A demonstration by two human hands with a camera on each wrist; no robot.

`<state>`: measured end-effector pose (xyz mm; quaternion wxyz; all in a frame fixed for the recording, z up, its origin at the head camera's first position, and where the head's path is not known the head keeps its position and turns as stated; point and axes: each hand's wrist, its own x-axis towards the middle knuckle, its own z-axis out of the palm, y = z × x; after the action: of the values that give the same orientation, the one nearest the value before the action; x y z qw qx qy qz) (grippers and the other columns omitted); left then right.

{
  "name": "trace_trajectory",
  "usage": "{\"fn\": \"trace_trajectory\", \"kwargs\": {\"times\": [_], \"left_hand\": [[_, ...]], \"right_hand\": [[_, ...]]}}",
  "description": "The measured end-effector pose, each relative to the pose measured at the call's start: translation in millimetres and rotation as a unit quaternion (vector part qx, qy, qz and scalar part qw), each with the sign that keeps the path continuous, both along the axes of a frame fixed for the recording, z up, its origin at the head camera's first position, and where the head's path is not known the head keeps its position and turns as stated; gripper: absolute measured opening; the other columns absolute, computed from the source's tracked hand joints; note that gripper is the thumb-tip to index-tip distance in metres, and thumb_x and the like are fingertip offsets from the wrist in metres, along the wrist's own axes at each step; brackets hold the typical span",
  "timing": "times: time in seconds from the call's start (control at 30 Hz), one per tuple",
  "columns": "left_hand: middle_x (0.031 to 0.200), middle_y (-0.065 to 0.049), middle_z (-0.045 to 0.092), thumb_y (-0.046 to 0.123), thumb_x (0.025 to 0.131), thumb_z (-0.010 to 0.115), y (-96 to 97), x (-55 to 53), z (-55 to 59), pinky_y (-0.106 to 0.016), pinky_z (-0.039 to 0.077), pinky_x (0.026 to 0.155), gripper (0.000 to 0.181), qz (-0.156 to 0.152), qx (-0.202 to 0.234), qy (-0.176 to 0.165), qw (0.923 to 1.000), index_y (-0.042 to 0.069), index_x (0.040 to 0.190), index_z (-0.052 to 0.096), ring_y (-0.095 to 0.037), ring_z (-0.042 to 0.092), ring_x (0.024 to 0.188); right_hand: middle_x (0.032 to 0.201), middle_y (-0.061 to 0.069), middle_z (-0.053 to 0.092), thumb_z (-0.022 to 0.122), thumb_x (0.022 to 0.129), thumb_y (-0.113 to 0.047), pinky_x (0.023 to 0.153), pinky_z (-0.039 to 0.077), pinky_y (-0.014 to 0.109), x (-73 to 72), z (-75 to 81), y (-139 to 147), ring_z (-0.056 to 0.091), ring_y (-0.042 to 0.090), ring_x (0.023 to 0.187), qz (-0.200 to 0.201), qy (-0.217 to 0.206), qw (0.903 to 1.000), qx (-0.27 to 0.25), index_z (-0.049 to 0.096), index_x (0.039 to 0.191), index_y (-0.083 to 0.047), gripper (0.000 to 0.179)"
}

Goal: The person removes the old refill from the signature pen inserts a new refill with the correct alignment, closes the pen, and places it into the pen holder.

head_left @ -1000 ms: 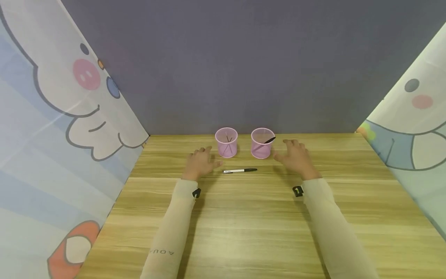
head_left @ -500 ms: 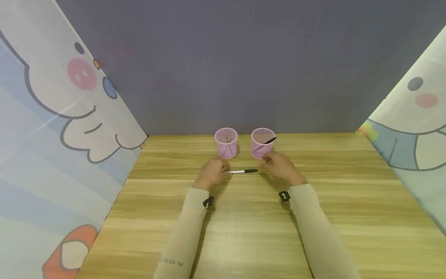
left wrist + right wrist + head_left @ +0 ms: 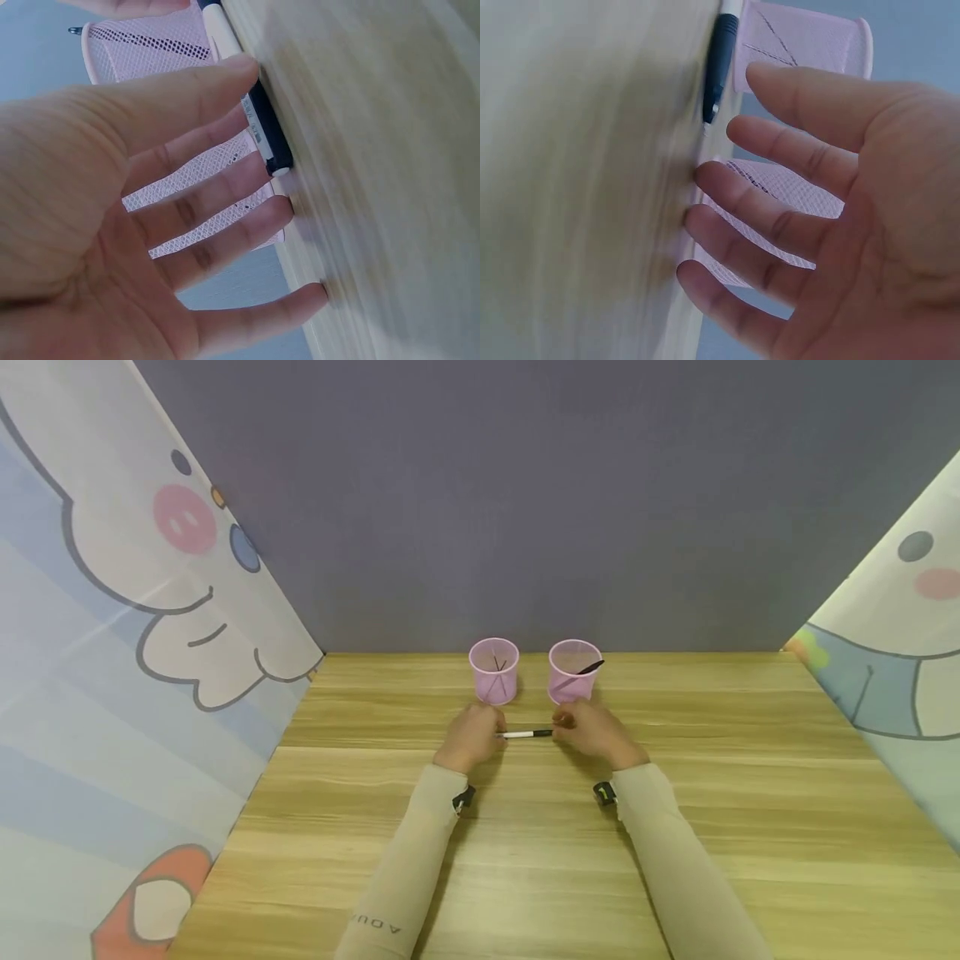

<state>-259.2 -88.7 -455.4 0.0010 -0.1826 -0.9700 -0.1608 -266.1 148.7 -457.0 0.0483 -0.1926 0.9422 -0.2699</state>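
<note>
A white pen with black ends (image 3: pixel 528 734) lies crosswise on the wooden table. My left hand (image 3: pixel 471 735) pinches its clip end; in the left wrist view the thumb crosses the pen (image 3: pixel 268 135) and the fingers spread behind it. At the other end is my right hand (image 3: pixel 596 733), its fingers loosely bent. The right wrist view shows the pen's bare tip (image 3: pixel 718 67) apart from that hand's thumb and fingers. Behind the hands stand two pink mesh cups, a left cup (image 3: pixel 483 687) and a right cup (image 3: pixel 561 685).
A black pen (image 3: pixel 592 667) leans in the right cup, its end past the rim. Thin dark crossed lines show in the left cup. The grey wall (image 3: pixel 525 527) rises right behind the table (image 3: pixel 540 860), with cartoon-print sheets on both sides.
Both hands have come inward from beside the cups to the pen's two ends. The left hand has taken hold of the clip end. The cups stay in place.
</note>
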Motion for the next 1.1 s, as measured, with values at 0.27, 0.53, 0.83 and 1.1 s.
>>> {"fn": "trace_trajectory", "kwargs": {"times": [0.27, 0.53, 0.83, 1.1], "left_hand": [[0.099, -0.004, 0.078, 0.012, 0.082, 0.082, 0.0, 0.8, 0.5, -0.045, 0.060, 0.086, 0.008, 0.018, -0.016, 0.007, 0.9997, 0.015, 0.089, 0.081, -0.027, 0.072, 0.098], [0.098, -0.004, 0.078, 0.010, 0.082, 0.081, -1.1, 0.0, -2.3, -0.044, 0.061, 0.084, 0.008, 0.021, -0.015, 0.027, 0.9993, 0.015, 0.088, 0.081, -0.027, 0.073, 0.095], [0.096, -0.001, 0.079, 0.011, 0.082, 0.081, -2.3, -0.7, -3.5, -0.045, 0.060, 0.084, 0.009, 0.005, -0.033, 0.044, 0.9985, 0.017, 0.089, 0.081, -0.026, 0.074, 0.093], [0.094, 0.000, 0.079, 0.019, 0.084, 0.083, -3.8, -3.5, -2.3, -0.044, 0.059, 0.085, 0.007, -0.003, -0.031, 0.032, 0.9990, 0.017, 0.089, 0.079, -0.024, 0.073, 0.091]], "right_hand": [[0.110, 0.012, 0.071, 0.078, 0.087, -0.016, 0.095, 0.053, 0.055, 3.1, -4.3, -5.2, 0.065, 0.034, 0.108, -0.008, 0.024, 0.9995, 0.022, 0.075, 0.103, -0.010, 0.017], [0.103, 0.009, 0.066, 0.080, 0.083, -0.014, 0.091, 0.050, 0.054, 5.4, -5.9, -9.0, 0.059, 0.035, 0.104, -0.023, 0.043, 0.9978, 0.044, 0.074, 0.092, -0.015, 0.011], [0.096, 0.007, 0.063, 0.081, 0.083, -0.013, 0.085, 0.051, 0.049, 4.1, -8.0, -8.8, 0.058, 0.031, 0.098, -0.023, 0.053, 0.9970, 0.051, 0.072, 0.083, -0.017, 0.010], [0.095, 0.004, 0.067, 0.081, 0.085, -0.014, 0.089, 0.051, 0.049, 3.1, -5.1, -6.7, 0.060, 0.030, 0.099, -0.021, 0.050, 0.9973, 0.049, 0.072, 0.085, -0.016, 0.009]]}}
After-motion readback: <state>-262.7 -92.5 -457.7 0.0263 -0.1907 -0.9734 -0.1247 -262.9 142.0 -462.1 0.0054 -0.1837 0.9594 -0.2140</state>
